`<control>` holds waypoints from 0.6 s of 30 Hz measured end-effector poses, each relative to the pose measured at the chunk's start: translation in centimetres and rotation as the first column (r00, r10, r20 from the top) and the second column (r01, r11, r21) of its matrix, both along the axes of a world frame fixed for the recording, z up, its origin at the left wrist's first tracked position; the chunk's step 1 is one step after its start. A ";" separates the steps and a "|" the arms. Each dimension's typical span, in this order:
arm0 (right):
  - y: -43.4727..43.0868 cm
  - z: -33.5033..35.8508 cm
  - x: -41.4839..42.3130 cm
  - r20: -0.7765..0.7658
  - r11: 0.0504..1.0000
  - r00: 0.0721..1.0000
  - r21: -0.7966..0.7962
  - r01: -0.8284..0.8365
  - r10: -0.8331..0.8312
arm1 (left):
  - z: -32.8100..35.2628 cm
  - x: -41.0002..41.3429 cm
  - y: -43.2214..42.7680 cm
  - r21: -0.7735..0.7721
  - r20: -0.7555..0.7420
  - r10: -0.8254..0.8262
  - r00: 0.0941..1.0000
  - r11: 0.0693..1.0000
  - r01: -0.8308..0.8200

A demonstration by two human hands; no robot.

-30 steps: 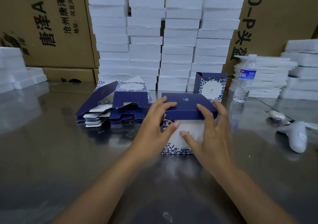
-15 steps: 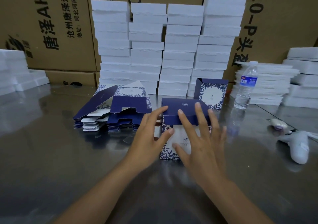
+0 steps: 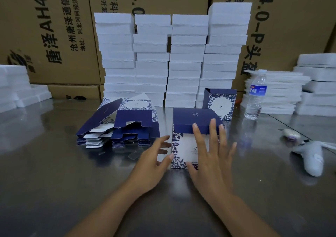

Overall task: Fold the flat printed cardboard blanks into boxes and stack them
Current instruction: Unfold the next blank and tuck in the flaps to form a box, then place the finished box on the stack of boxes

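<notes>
Steel table (image 3: 54, 182). Box (image 3: 183, 145) stands centre, just right of the flat blanks (image 3: 116, 127). Right hand (image 3: 211, 164), fingers spread, presses the lid flap (image 3: 181, 128). Left hand (image 3: 152, 165), fingers loosely spread, steadies the box's side. Closing step, likely. Next: tuck flap, stack.

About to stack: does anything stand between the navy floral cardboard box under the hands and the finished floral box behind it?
Nothing visible. The navy floral cardboard box sits before the finished floral box; the clear plastic water bottle stands off to the right.
</notes>
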State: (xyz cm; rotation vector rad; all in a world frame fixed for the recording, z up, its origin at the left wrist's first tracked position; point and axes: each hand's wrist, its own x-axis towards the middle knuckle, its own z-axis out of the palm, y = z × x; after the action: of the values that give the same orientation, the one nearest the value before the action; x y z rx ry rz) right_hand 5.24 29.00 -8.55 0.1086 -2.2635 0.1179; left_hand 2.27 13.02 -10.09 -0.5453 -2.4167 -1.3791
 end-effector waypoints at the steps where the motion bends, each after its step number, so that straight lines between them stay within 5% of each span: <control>1: 0.0 -0.2 -0.3 0.000 0.999 1.000 0.031 0.008 -0.008 | -0.1 0.0 0.1 -0.007 0.013 -0.010 1.000 1.000 0.010; 8: 0.2 -0.9 -6.2 0.022 0.964 1.000 0.266 0.002 -0.008 | -0.7 -0.9 0.5 0.110 0.095 0.036 0.995 0.993 -0.047; 18: 2.6 -0.9 -17.7 0.290 0.988 0.956 0.156 -0.006 -0.040 | -0.9 -2.2 1.1 0.213 0.239 0.055 0.969 0.971 -0.107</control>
State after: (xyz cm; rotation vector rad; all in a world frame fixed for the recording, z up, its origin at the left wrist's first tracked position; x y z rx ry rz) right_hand -12.46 31.64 -9.49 0.1637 -2.5684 -0.0565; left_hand 0.02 14.09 -11.02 -0.2364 -2.3794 -1.7356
